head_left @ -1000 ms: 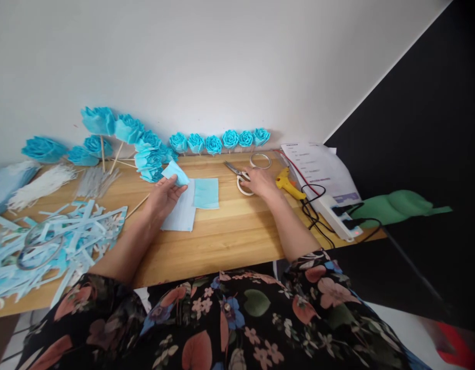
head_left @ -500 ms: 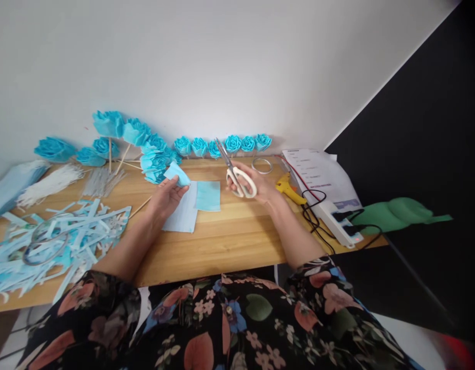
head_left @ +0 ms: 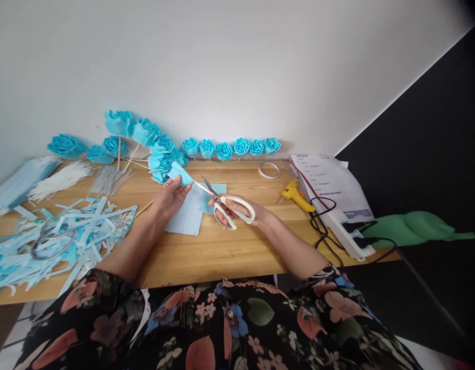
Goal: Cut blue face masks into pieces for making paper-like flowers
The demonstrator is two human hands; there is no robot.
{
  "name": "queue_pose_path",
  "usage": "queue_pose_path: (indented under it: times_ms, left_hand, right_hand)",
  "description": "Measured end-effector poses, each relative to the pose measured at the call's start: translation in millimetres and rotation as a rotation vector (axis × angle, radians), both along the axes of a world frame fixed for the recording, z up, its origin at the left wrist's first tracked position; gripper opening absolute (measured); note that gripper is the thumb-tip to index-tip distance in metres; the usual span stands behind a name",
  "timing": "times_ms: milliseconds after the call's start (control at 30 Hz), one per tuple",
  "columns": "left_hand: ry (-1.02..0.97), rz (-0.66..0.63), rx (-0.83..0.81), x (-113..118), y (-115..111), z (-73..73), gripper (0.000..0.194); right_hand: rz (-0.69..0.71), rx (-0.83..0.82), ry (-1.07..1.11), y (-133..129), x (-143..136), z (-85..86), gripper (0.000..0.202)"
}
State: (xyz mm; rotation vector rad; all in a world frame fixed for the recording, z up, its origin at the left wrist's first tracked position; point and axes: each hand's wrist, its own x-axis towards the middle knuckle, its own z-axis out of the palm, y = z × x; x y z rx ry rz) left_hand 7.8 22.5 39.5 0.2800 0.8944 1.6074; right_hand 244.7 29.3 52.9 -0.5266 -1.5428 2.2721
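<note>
Above the table [head_left: 229, 257], nearer its back edge than its front, the left hand [head_left: 172, 198] is pinching a small folded blue piece [head_left: 181, 173] between thumb and fingers. To its right, the right hand [head_left: 238, 207] is gripping the scissors [head_left: 216, 197] by their handles. The parted blades are pointing leftward and toward the back edge, lining up with the piece's right-hand corner; whether they are touching it, I cannot tell.

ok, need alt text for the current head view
A person's right hand holds open scissors close to a small blue sheet pinched in the left hand, over a wooden table. Blue flowers line the wall behind; blue-and-white scraps lie left, a yellow glue gun right.
</note>
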Motion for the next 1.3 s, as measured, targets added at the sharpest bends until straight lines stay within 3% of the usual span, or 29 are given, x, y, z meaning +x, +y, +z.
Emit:
queue_pose_path:
  times_ms: [333, 767, 1033, 1300]
  left_hand:
    - [0.003, -0.022, 0.004, 3, -2, -0.5, 0.021]
    - [0.095, -0.236, 0.045, 21, -13, -5.9, 0.007]
    - [0.085, -0.204, 0.057, 18, -11, -8.4, 0.006]
    - [0.096, -0.177, 0.106, 14, -9, -10.6, 0.007]
  right_hand:
    - [-0.020, -0.002, -0.061, -2, -5, -1.2, 0.059]
    - [-0.101, -0.004, 0.011, -4, -13, -11.1, 0.057]
    - [-0.104, -0.048, 0.162, -6, -18, -18.4, 0.059]
    - [-0.057, -0.067, 0.160, -8, -18, -23.6, 0.055]
